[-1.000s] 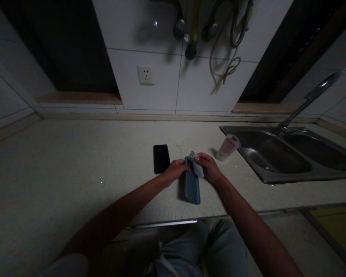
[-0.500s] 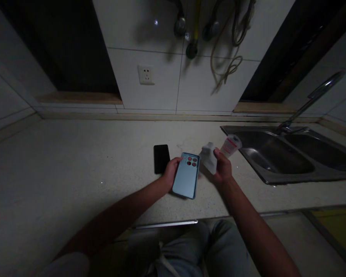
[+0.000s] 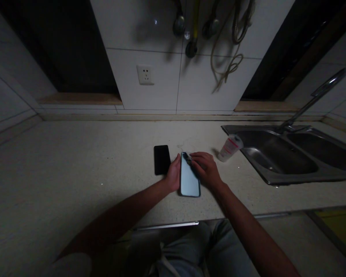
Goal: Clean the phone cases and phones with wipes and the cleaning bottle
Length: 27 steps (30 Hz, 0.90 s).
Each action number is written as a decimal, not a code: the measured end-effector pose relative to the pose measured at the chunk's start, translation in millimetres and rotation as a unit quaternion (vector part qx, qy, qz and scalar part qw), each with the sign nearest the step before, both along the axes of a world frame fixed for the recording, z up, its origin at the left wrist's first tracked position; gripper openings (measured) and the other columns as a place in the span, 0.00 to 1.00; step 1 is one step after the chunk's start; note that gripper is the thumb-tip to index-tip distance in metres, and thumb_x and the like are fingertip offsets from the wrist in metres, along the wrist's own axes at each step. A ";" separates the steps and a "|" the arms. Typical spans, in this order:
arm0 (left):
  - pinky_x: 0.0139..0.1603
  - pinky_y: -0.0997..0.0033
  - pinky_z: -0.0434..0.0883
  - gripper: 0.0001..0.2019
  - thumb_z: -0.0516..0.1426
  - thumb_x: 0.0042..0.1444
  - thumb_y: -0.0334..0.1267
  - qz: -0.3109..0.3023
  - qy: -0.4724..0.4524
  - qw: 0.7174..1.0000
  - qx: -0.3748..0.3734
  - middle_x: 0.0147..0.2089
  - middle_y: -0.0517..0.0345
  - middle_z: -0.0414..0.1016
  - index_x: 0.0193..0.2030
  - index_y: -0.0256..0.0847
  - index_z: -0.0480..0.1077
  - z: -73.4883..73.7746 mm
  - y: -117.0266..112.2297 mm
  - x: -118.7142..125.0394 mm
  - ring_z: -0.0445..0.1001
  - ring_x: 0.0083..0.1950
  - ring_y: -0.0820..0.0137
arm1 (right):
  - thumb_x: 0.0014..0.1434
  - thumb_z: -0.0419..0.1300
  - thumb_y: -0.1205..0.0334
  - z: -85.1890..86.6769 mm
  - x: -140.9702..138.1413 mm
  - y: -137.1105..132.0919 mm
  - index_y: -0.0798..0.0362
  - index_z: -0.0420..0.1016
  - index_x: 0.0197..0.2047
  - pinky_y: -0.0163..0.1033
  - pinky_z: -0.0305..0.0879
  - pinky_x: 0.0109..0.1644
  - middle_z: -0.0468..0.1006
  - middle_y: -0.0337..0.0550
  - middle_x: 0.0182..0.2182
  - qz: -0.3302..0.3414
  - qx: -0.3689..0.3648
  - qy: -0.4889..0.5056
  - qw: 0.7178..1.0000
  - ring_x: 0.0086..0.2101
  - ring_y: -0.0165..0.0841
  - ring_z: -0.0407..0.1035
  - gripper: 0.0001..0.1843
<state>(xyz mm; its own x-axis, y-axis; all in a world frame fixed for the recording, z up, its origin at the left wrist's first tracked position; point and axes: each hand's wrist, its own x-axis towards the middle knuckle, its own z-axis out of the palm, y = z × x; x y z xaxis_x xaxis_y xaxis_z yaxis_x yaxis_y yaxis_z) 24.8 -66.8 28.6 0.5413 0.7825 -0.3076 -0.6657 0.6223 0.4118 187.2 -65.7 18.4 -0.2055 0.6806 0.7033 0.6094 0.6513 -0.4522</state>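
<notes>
A light blue phone case (image 3: pixel 189 182), its inner side facing up, is held a little tilted over the counter. My left hand (image 3: pixel 173 176) grips its left edge, thumb along the rim. My right hand (image 3: pixel 206 167) lies over the upper right of the case, with its fingers bent at the camera cutouts. The white tissue seen there earlier is almost wholly hidden by these fingers. Just left of my left hand, a black phone (image 3: pixel 162 159) lies flat, screen side up.
A clear plastic cup (image 3: pixel 230 147) with red print stands right of my right hand, by the steel double sink (image 3: pixel 282 175). A tap (image 3: pixel 302 109) rises behind the sink. On the tiled wall are a socket (image 3: pixel 145 75), pipe fittings (image 3: pixel 179 25) and a looped cord (image 3: pixel 230 69).
My right hand has moved left from beside the cup onto the top of the case, and the tissue has gone from view. The case has turned more upright and shifted slightly right.
</notes>
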 end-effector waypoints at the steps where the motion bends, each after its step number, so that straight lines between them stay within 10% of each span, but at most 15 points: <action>1: 0.52 0.55 0.73 0.22 0.49 0.67 0.52 0.001 0.000 1.000 -0.007 0.36 0.47 0.80 0.43 0.36 0.76 -0.1 0.2 1.5 0.80 0.44 0.56 | 0.66 0.58 0.60 -2.1 -1.5 0.5 0.47 0.80 0.47 0.55 0.66 0.57 0.83 0.46 0.48 0.018 0.004 -0.020 1.000 0.50 0.41 0.74 0.10; 10: 0.54 0.58 0.71 0.20 0.50 0.67 0.49 -0.002 -0.028 0.999 -0.045 0.36 0.47 0.80 0.34 0.36 0.74 -8.1 7.1 1.6 0.80 0.47 0.58 | 0.67 0.55 0.65 -8.5 -18.0 -8.0 0.51 0.76 0.58 0.52 0.69 0.63 0.77 0.52 0.57 0.113 -0.009 -0.129 0.985 0.59 0.41 0.70 0.19; 17: 0.56 0.50 0.71 0.19 0.51 0.66 0.50 0.017 -0.059 0.998 -0.030 0.49 0.44 0.80 0.53 0.40 0.72 -10.6 11.0 -0.1 0.79 0.51 0.55 | 0.66 0.56 0.67 -0.1 -20.7 -26.4 0.51 0.77 0.56 0.49 0.71 0.62 0.79 0.51 0.55 0.136 -0.007 -0.173 0.975 0.57 0.40 0.72 0.18; 27: 0.55 0.40 0.69 0.21 0.46 0.67 0.52 0.015 -0.024 1.000 -0.006 0.47 0.41 0.78 0.54 0.40 0.70 -6.7 5.6 -4.4 0.77 0.52 0.50 | 0.66 0.55 0.71 5.5 -6.5 -88.2 0.52 0.76 0.57 0.44 0.70 0.63 0.78 0.48 0.57 0.188 -0.045 -0.214 0.958 0.58 0.37 0.72 0.19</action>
